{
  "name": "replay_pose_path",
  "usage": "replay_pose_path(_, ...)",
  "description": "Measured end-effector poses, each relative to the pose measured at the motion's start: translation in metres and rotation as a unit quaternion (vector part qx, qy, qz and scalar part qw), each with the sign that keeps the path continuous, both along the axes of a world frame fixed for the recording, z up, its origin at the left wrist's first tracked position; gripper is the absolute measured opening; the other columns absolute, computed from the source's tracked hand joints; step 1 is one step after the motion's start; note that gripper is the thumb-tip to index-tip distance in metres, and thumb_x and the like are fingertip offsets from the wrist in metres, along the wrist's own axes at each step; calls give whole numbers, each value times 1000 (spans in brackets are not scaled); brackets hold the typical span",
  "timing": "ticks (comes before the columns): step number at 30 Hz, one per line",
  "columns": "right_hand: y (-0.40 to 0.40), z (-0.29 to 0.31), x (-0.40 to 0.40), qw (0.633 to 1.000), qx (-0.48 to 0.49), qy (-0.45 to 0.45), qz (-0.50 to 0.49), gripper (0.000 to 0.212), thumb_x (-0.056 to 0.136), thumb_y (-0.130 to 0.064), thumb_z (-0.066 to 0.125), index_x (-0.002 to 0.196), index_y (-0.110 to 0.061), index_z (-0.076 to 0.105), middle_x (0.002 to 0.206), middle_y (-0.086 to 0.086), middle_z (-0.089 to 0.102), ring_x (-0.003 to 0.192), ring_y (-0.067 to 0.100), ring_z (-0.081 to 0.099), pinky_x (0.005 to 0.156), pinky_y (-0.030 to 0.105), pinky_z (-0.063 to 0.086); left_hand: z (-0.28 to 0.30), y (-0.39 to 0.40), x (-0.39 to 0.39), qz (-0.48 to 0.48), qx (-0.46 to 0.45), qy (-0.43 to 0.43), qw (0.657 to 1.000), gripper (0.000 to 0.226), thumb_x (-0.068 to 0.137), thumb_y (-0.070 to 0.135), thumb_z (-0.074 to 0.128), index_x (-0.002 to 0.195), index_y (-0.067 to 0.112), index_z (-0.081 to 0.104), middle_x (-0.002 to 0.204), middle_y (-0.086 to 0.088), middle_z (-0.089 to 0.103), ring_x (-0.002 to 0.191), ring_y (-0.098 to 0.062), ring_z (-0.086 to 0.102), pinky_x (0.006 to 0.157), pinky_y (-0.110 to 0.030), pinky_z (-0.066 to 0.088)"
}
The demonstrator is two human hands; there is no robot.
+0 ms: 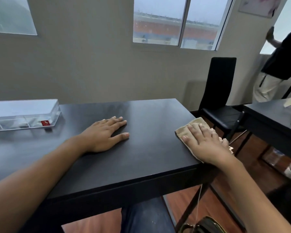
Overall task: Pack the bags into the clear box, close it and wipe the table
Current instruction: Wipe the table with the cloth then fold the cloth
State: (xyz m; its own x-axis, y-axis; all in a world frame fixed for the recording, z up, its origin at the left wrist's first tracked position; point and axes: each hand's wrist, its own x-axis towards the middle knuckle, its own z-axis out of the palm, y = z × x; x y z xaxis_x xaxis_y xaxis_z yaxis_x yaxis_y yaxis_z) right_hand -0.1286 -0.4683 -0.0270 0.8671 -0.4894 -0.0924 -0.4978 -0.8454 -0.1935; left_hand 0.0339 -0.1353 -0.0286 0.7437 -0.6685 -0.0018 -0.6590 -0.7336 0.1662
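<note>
A clear plastic box [23, 113] with its lid on and a small red label stands at the far left of the black table [141, 157]. Its contents are hard to make out. My left hand [104, 133] lies flat and empty on the middle of the tabletop, fingers spread. My right hand [207, 145] presses flat on a beige cloth [195, 125] at the table's right edge; part of the cloth hangs over the edge.
A black chair [220, 98] stands beyond the table's right end. A second dark table [272, 118] is at the far right, with another person [279, 64] standing by the window behind it. A dark bag [205, 224] sits on the floor below.
</note>
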Motion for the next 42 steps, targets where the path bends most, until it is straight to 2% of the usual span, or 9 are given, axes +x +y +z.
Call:
replay_pose_path(2, 17, 1, 2, 999, -3, 11, 50, 71, 90, -83, 12, 156, -58, -1, 171, -15, -9, 158, 26, -5, 120, 66, -4, -3, 7, 13, 20, -8, 2, 1000, 73, 95, 73, 17, 160, 39, 15, 168, 19, 6, 154, -1, 0, 125, -29, 0)
replay_pose_path(6, 74, -3, 23, 974, -23, -2, 225, 67, 92, -81, 17, 153, -63, -3, 171, -17, -6, 158, 23, -5, 121, 59, -9, -8, 10, 28, 73, -43, 6, 996, 70, 98, 69, 19, 159, 37, 19, 168, 16, 10, 155, -4, 2, 126, -34, 1)
replay_pose_path(9, 96, -1, 63, 963, -14, -9, 268, 63, 93, -79, 19, 153, -64, 2, 171, -18, -2, 158, 21, -4, 121, 59, -9, -10, 9, 27, 102, -53, 0, 993, 67, 100, 64, 23, 160, 33, 20, 169, 13, 12, 155, -7, 4, 127, -37, 2)
replay_pose_path(16, 104, 1, 165, 966, -21, -2, 256, 69, 90, -82, 14, 155, -60, 6, 171, -18, 2, 158, 27, 2, 120, 60, -6, -13, 36, 28, 201, -87, -27, 975, 63, 102, 56, 30, 158, 27, 27, 168, 7, 19, 156, -14, 11, 125, -38, 7)
replay_pose_path(24, 142, 9, 227, 978, -6, -17, 207, 71, 94, -74, 14, 160, -48, 13, 173, -5, 7, 158, 31, -2, 120, 63, -11, -16, 36, 30, 213, -92, -42, 972, 63, 102, 54, 31, 158, 24, 28, 168, 4, 22, 156, -16, 12, 125, -38, 9)
replay_pose_path(31, 154, 8, 218, 972, -16, -13, 233, 69, 96, -71, 10, 161, -46, 7, 173, -7, 3, 158, 30, -4, 120, 62, -12, -11, 36, 23, 214, -111, -41, 970, 58, 103, 48, 35, 156, 23, 33, 166, 4, 27, 155, -15, 17, 123, -35, 11)
replay_pose_path(38, 160, 1, 174, 952, -31, -24, 305, 64, 98, -71, 12, 159, -51, 6, 172, -11, 3, 158, 30, 0, 121, 59, -11, -13, 40, 23, 215, -127, -56, 967, 53, 102, 41, 41, 151, 20, 42, 160, 1, 40, 149, -17, 32, 121, -37, 23)
replay_pose_path(42, 158, 0, 175, 945, -40, -17, 324, 62, 98, -72, 12, 157, -55, 6, 171, -14, 3, 157, 30, 2, 120, 59, -8, -14, 38, 25, 221, -143, -60, 963, 49, 102, 34, 42, 147, 17, 46, 157, -1, 44, 145, -20, 38, 118, -37, 27)
